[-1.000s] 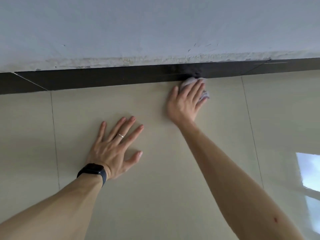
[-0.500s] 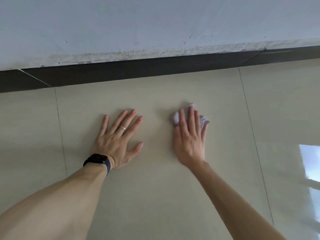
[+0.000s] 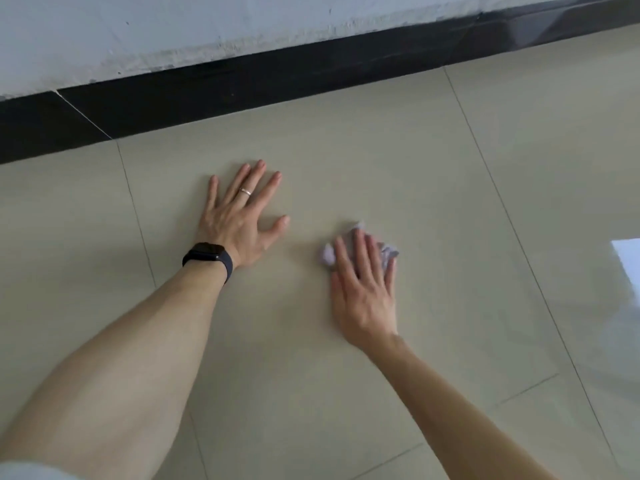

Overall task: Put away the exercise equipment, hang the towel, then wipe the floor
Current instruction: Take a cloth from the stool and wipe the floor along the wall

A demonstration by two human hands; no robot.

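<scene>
I see a beige tiled floor (image 3: 346, 393) meeting a black baseboard (image 3: 242, 84) under a white wall (image 3: 173, 26). My left hand (image 3: 239, 220) lies flat on the tile, fingers spread, holding nothing. Near it my right hand (image 3: 363, 292), fingers straight, presses a crumpled pale cloth (image 3: 327, 254) onto the floor.

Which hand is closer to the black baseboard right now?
Left. The left hand lies flat on the floor, nearer the black baseboard but not touching it. The right hand presses the cloth farther from it.
</scene>
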